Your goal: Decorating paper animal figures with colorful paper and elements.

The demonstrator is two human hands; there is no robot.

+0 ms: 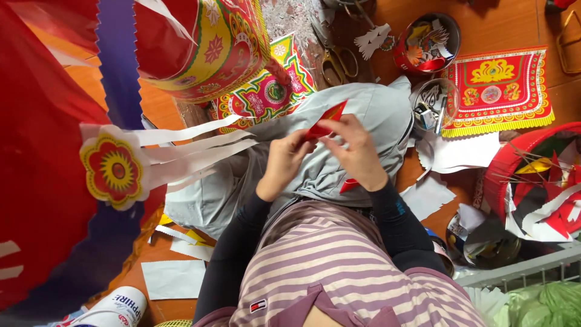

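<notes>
Both hands work a small red paper piece [325,120] over a grey cloth [363,139] spread on the lap. The left hand [284,160] is closed, its fingertips pinching the paper's lower end. The right hand [357,151] is curled, its fingers pinching the same piece from the other side. The paper's pointed tip rises just above the knuckles.

Beyond the hands lie a folded red, green and yellow printed paper ornament [269,91] and brass-handled scissors [339,60]. To the far right of the right hand stand a clear tub of clips [433,103], a red round tin of paper scraps [426,42] and a red rectangular printed sheet with a yellow fringe [499,91]. A red basket of coloured strips [538,181] sits at the right edge.

Left of the left hand, white paper streamers [193,151] run from a yellow flower rosette [114,171] towards the wrist, crowding that side. A red patterned lantern [206,48] hangs above. Bare orange floor [490,24] shows only in small gaps.
</notes>
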